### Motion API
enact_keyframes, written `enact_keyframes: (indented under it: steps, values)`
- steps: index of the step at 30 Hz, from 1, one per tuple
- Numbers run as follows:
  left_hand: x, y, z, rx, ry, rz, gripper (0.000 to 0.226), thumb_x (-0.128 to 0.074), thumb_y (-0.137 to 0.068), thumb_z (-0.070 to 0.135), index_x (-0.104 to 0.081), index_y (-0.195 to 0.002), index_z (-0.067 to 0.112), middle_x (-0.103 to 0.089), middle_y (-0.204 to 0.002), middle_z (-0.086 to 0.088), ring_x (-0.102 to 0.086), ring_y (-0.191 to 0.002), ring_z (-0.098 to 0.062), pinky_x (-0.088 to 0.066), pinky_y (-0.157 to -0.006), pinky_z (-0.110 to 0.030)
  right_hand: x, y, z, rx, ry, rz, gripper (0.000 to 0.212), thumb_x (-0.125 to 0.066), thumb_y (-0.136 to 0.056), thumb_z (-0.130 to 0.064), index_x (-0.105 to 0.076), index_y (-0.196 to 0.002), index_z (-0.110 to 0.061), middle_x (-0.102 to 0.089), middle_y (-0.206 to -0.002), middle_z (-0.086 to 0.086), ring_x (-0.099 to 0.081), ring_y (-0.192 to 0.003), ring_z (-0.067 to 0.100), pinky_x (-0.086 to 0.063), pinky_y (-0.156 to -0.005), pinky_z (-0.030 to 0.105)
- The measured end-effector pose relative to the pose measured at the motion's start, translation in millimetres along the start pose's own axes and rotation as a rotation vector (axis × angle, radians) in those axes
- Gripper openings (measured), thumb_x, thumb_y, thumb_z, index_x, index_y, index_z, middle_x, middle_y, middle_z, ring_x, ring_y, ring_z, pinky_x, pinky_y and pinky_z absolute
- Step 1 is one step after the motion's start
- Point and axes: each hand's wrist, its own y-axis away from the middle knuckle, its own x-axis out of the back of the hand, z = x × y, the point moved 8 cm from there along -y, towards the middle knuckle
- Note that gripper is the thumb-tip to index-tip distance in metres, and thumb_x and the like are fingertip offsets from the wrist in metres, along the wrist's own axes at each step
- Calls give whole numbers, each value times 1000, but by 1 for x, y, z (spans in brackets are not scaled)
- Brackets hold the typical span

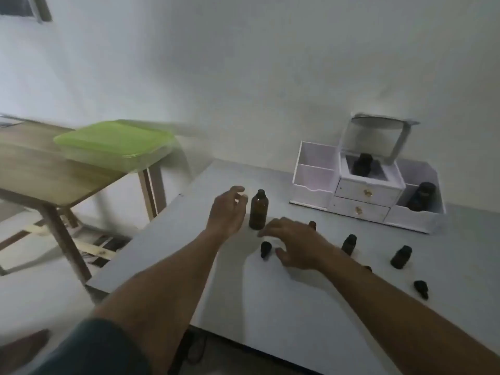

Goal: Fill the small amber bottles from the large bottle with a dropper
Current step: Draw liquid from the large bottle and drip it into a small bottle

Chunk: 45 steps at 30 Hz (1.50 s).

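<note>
Organizer (362,196) beyond small bottles (401,257); green container (116,143) on wooden table (40,180).

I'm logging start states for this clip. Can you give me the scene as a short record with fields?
surface: grey table
large bottle: amber, upright, just right of the left hand
left hand: beside the large bottle, holding nothing; contact unclear
right hand: fingers spread above the table, holding nothing
small amber bottles: two upright, right of the right hand
dropper: probably the dark piece by the right hand; blurred
back: white organizer with dark bottles inside
</note>
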Motion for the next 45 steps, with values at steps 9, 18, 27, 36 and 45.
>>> enact_keyframes:
  steps: [9,18,27,36,45]
  values:
    - [-31,4,-14,96,183,-132,60,-66,-76,30,-54,-135,25,-62,-125,-1,-60,-107,-15,-53,-92,-35,-23,0,-7,141,67,-4,30,-59,-99,-27,-64,-129,-28,-54,-143,-3,-49,-126,14,-41,-104,31]
    - [-54,2,-18,89,253,-111,53,-84,-72,31,-58,-117,38,-67,-105,14,-65,-92,2,-50,-77,-10,68,-5,49,-179,-657,752,12,-65,-95,-16,-65,-105,-20,-68,-97,-15,-67,-91,1,-58,-81,21]
    - [-55,6,-20,135,254,-65,39,-82,-77,31,-53,-99,46,-58,-88,29,-54,-74,23,-36,-62,5,103,-30,62,-221,-1043,923,13,-66,-95,-12,-66,-107,-8,-74,-95,1,-73,-88,13,-61,-71,25]
    - [-59,2,-25,127,252,-70,43,-82,-74,37,-54,-106,41,-61,-97,17,-59,-87,-3,-41,-82,-15,93,-54,62,-230,-951,843,11,-67,-94,-13,-68,-105,-12,-74,-95,1,-73,-89,15,-62,-68,24]
    - [-64,0,-33,131,260,-67,47,-80,-76,43,-59,-117,33,-68,-114,8,-64,-100,-13,-47,-95,-27,44,-73,59,-270,-849,712,15,-67,-93,-16,-74,-105,-18,-76,-91,-10,-70,-86,0,-53,-73,14]
